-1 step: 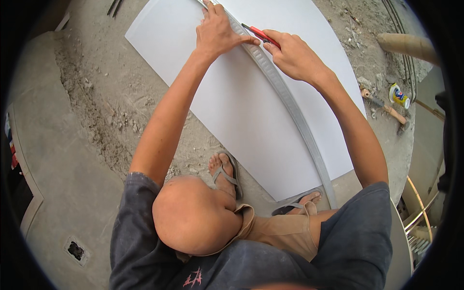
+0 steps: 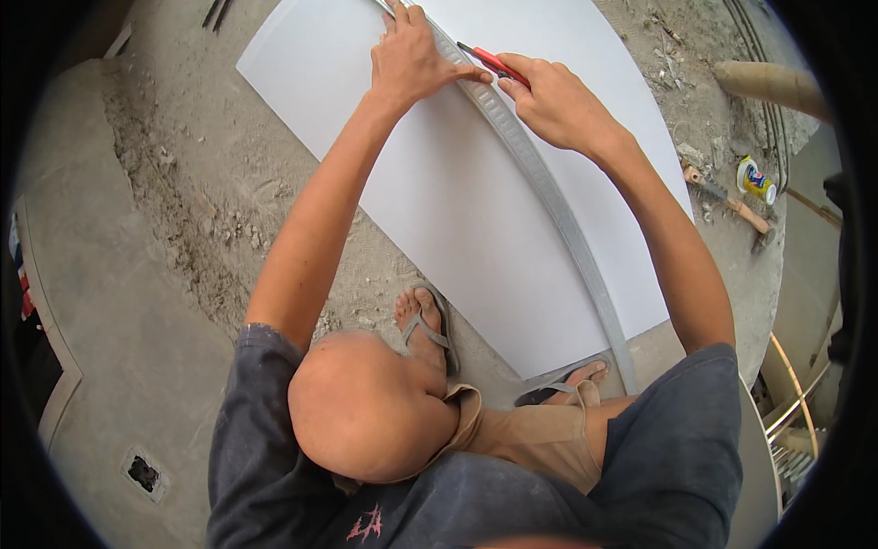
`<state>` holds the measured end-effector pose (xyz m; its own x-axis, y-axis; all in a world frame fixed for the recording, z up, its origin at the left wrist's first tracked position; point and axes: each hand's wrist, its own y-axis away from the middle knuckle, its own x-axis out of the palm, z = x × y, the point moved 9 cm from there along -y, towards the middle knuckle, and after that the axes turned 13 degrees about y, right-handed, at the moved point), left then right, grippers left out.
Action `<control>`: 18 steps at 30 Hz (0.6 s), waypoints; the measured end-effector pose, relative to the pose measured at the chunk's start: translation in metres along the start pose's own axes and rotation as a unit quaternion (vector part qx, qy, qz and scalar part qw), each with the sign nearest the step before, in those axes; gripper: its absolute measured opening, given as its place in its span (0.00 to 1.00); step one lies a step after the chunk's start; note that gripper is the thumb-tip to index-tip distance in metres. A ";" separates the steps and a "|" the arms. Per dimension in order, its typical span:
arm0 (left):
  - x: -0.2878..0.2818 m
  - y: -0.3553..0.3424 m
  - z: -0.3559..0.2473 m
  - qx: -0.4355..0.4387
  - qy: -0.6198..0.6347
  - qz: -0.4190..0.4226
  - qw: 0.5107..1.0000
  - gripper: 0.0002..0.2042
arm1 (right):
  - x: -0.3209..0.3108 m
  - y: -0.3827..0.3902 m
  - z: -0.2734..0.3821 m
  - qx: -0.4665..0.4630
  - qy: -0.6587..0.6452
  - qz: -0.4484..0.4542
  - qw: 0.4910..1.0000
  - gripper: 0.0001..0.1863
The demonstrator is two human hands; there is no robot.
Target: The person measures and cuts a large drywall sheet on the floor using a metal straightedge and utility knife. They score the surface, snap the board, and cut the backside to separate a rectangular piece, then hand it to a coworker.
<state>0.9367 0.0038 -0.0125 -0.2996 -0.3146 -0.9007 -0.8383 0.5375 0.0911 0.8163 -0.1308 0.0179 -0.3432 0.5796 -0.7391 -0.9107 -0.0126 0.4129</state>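
A large white board [image 2: 439, 229] lies on the ground in front of me, with a long grey metal strip [image 2: 549, 197] running lengthwise across it. My left hand [image 2: 407, 59] is spread over the far part of the strip, its thumb stretched across the metal and its fingers near the far end in view. Just to the right, my right hand [image 2: 558, 105] grips a red utility knife [image 2: 498, 66]. The knife's dark tip points left, at the strip's right edge. Whether the tip touches the board is hard to make out.
A hammer [image 2: 750, 217] with a wooden handle and a yellow-and-white tub [image 2: 755, 180] lie right of the board. Beyond them is a thick round pole [image 2: 768, 87]. My sandaled feet [image 2: 425, 329] are at the board's near edge, on dusty ground with rubble.
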 end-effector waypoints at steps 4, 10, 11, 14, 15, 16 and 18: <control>0.001 0.003 -0.005 0.036 -0.025 -0.001 0.999 0.65 | 0.003 -0.001 0.002 -0.016 0.023 0.002 1.000 0.21; 0.011 -0.011 -0.010 0.028 -0.064 0.050 0.996 0.69 | 0.001 -0.011 -0.002 -0.003 0.023 0.005 1.000 0.23; 0.012 -0.011 -0.012 0.034 -0.076 0.059 0.995 0.71 | 0.000 -0.011 -0.003 0.001 0.022 0.006 1.000 0.23; 0.016 -0.008 -0.015 0.050 -0.113 0.087 0.989 0.73 | 0.002 -0.011 -0.004 -0.004 0.022 0.025 0.999 0.23; 0.014 -0.009 -0.017 0.054 -0.094 0.081 0.991 0.74 | 0.001 -0.011 -0.003 -0.010 0.023 0.022 0.999 0.23; 0.015 -0.010 -0.016 0.049 -0.084 0.088 0.991 0.74 | 0.002 -0.010 -0.003 -0.017 0.024 0.019 0.999 0.23; 0.016 -0.012 -0.014 0.032 -0.072 0.106 0.991 0.74 | 0.004 -0.010 -0.003 -0.023 0.021 0.016 0.999 0.22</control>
<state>0.9353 -0.0185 -0.0224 -0.3946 -0.0767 -0.9157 -0.7318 0.6289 0.2626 0.8232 -0.1311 0.0095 -0.3801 0.5431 -0.7487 -0.9085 -0.0673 0.4124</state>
